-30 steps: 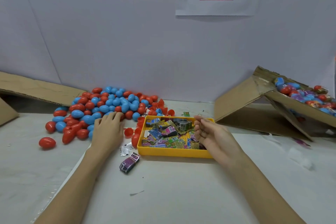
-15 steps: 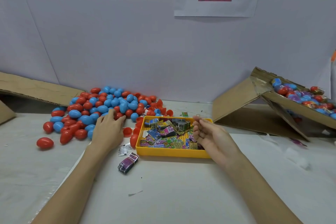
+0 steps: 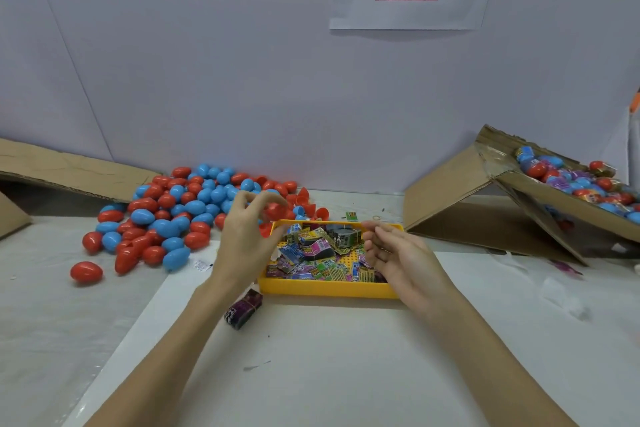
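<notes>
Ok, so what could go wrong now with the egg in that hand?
The left hand pinches the red egg with just its fingertips, so it might slip and fall into the yellow tray, scattering the little packets. The egg pile beside that arm lies loose, so a bump could send eggs rolling across the table.

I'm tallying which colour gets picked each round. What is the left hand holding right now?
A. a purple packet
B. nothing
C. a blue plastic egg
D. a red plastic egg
D: the left hand is lifted off the egg pile, and its fingertips grip a red plastic egg by the far left corner of the yellow tray.
</notes>
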{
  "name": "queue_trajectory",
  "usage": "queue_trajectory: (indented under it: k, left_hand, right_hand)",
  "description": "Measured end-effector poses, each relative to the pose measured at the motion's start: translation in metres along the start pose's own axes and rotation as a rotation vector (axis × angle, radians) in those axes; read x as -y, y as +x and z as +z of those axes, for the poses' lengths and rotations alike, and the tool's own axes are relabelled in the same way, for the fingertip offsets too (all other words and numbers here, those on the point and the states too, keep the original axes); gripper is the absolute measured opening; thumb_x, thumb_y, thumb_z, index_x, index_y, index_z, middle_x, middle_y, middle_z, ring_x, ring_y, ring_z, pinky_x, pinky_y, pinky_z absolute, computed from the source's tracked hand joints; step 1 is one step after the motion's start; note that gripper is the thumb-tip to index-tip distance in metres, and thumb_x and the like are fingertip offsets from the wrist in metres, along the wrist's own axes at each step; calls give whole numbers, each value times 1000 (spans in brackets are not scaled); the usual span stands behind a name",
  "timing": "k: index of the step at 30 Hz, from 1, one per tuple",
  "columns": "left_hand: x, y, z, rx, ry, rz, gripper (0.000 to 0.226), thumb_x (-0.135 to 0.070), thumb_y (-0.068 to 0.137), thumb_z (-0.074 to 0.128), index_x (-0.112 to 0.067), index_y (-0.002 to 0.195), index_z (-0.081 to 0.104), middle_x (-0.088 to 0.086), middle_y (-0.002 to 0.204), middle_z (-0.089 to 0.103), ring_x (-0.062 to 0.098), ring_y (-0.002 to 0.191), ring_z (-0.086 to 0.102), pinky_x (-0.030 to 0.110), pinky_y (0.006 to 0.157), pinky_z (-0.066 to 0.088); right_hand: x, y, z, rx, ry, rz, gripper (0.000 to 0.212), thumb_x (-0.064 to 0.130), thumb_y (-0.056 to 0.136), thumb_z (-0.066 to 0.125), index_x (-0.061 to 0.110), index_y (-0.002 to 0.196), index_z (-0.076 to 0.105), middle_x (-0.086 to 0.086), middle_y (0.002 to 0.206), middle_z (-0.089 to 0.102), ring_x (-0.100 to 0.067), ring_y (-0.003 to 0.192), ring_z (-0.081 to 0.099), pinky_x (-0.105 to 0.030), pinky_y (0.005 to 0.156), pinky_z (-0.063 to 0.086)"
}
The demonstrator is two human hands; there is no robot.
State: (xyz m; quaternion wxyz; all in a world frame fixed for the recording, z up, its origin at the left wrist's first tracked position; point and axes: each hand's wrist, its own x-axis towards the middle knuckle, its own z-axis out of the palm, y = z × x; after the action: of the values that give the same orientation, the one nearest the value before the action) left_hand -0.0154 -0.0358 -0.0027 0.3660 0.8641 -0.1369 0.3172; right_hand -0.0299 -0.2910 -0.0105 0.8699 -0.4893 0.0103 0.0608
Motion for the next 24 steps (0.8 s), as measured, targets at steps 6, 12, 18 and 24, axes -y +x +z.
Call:
queue_trajectory:
  k: [6, 12, 18, 24]
  left_hand:
    - [-31, -16, 29, 174, -259, 8, 26, -21, 91, 76, -24, 112, 61, -6, 102, 64, 10, 85, 67, 19, 75, 55]
    - [-38, -22, 37, 242, -300, -57, 18, -32, 101, 61, -22, 111, 71, -16, 94, 72, -4, 93, 66, 11, 74, 51]
    - [-39, -22, 33, 317, -287, -69, 35, -45, 102, 47, -27, 127, 65, -19, 104, 69, -6, 101, 62, 13, 81, 51]
    - [-38, -23, 32, 375, -318, -23, 27, -28, 97, 68, -20, 120, 56, -5, 93, 71, 12, 87, 67, 29, 78, 56]
  right_hand:
    - [-9, -8, 8, 50, -425, -222, 22, 4, 102, 58, 9, 116, 74, -6, 103, 77, -15, 96, 73, -21, 79, 57]
    - [-13, -11, 14, 65, -588, -312, 19, 10, 95, 71, 15, 113, 74, 0, 102, 78, -10, 97, 74, -21, 80, 58]
    - [-16, -9, 14, 4, -547, -313, 11, 13, 92, 74, 9, 102, 75, -8, 84, 77, -10, 73, 71, -18, 70, 56]
    - [-16, -9, 15, 34, -566, -338, 15, 15, 96, 71, 15, 110, 75, -1, 95, 78, -9, 87, 73, -20, 73, 57]
